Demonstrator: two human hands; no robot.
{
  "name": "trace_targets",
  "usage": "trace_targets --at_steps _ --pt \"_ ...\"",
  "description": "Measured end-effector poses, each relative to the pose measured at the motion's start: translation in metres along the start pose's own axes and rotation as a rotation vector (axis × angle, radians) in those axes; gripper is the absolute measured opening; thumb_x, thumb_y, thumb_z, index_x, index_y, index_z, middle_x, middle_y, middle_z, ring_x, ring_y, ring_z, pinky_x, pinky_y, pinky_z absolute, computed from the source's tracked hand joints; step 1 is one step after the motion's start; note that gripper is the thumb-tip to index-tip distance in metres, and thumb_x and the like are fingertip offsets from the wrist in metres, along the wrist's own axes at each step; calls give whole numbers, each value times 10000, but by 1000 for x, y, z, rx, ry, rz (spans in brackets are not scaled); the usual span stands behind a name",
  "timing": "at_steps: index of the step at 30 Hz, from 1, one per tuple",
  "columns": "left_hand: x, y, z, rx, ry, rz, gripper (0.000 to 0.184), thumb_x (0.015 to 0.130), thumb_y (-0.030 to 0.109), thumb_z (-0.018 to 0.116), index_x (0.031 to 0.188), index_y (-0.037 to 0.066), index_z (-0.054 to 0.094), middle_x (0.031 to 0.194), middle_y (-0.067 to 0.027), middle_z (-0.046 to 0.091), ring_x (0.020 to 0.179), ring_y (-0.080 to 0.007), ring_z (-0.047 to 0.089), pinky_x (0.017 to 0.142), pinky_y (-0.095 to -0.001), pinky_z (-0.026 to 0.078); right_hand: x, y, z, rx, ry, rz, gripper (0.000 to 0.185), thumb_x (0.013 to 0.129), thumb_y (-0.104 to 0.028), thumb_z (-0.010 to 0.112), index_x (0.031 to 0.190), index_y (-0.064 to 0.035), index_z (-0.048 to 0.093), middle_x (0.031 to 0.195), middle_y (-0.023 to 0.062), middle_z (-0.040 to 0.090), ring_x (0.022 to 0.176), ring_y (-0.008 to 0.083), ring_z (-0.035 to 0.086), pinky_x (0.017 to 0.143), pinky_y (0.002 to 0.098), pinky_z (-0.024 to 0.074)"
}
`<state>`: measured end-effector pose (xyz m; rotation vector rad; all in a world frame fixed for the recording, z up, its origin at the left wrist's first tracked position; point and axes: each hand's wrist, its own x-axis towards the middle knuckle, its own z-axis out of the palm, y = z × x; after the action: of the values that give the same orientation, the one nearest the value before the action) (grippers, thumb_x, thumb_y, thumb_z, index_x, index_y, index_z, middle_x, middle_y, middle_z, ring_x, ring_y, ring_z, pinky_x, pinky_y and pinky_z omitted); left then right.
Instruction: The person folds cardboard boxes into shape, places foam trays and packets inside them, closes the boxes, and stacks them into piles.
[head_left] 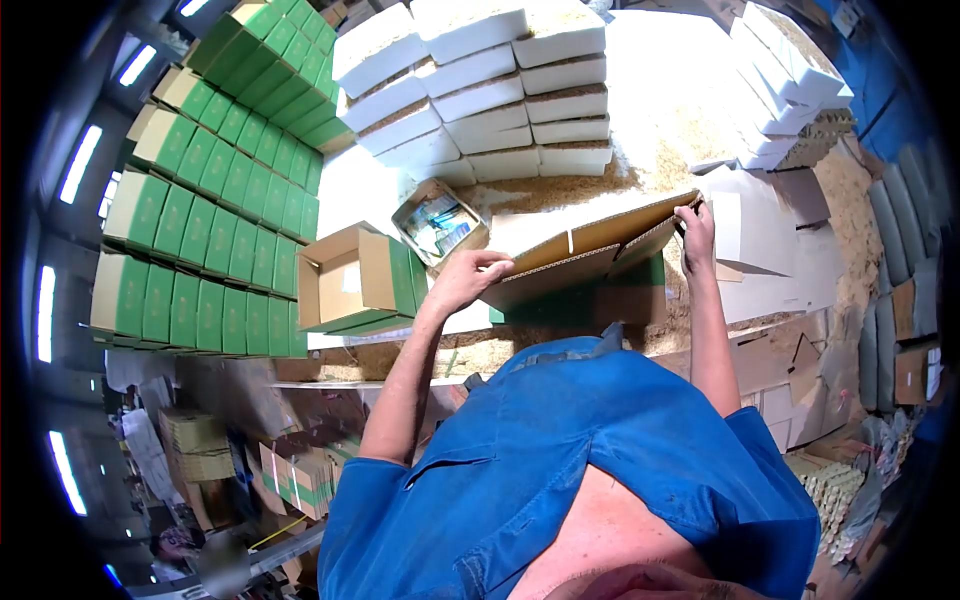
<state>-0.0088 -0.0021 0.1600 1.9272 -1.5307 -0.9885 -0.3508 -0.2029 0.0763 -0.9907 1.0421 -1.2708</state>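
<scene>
Between my two hands is a flattened cardboard box [590, 252], brown with a green lower part, tilted above the worktable. My left hand [468, 279] grips its left edge, thumb and fingers closed on the board. At the upper right corner, my right hand [697, 232] has its fingers closed around the edge. Left of my left hand, an opened box [375, 272] with green sides lies with its mouth facing left. Just behind that hand stands a small open carton [477, 238] with blue and white packets inside.
Green boxes [190, 225] are stacked in rows at the left. White blocks [480, 100] with brown, crumbly tops are piled at the back, with more white slabs [785, 75] at the back right. Sawdust-like crumbs and cardboard sheets [770, 235] cover the right side.
</scene>
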Motion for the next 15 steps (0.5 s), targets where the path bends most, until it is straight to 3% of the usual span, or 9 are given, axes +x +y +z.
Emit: trace_targets --at_steps 1,2,5,8,9,11,12,14,15 --pt "0 6 -1 82 -9 30 322 950 259 609 1140 7 674 884 -116 713 815 -120 633 771 -297 506 -4 -5 1 2 3 2 367 818 -38 558 1178 33 567 1087 68 613 981 157 568 901 274 437" --pt "1 9 1 98 57 45 293 935 241 598 1123 33 683 809 -159 696 699 -200 670 693 -333 520 -8 -11 -1 31 -35 13 406 807 -28 538 1207 44 556 1078 69 608 979 156 564 897 269 436" --pt "1 17 -1 111 174 126 285 930 184 581 1153 23 658 798 -166 683 698 -197 667 693 -338 519 -15 -25 5 10 -157 -30 630 774 -34 488 1388 96 430 1131 100 595 998 163 559 905 255 433" --pt "-1 52 -16 138 250 115 357 886 103 575 1228 6 598 841 -231 667 746 -292 681 728 -375 525 -28 -57 24 -44 -314 -28 640 756 -53 490 1376 99 452 1278 156 569 1163 204 545 1012 283 403" --pt "3 56 -16 143 307 172 389 877 109 587 1250 0 583 859 -243 665 763 -307 681 737 -380 523 -23 -53 28 -142 -315 -36 720 718 -75 482 1419 78 418 1260 120 576 1019 154 554 763 206 437" --pt "18 54 -10 213 277 47 488 870 138 586 1335 6 521 882 -253 663 796 -339 670 758 -394 520 -14 -26 40 -344 -325 -125 697 731 -98 508 1406 63 443 1366 173 542 1236 234 515 1019 293 401" --pt "31 38 -3 279 272 64 491 876 137 575 1345 8 511 860 -250 662 777 -348 664 744 -410 515 -13 0 47 -387 -304 -122 679 756 -115 529 1403 68 439 1436 213 476 1361 268 416 1129 319 292" --pt "44 30 18 288 272 78 483 906 159 552 1367 29 496 789 -225 634 777 -363 644 737 -442 502 -23 16 66 -285 -258 -90 693 802 -130 569 1426 93 365 1472 264 403 1382 304 392 1146 329 284" --pt "52 16 26 344 260 134 470 928 214 568 1369 61 511 863 -214 600 839 -352 632 773 -440 501 -32 19 77 -370 -187 -160 756 799 -124 568 1463 91 277 1485 288 362 1393 335 369 1156 349 271"
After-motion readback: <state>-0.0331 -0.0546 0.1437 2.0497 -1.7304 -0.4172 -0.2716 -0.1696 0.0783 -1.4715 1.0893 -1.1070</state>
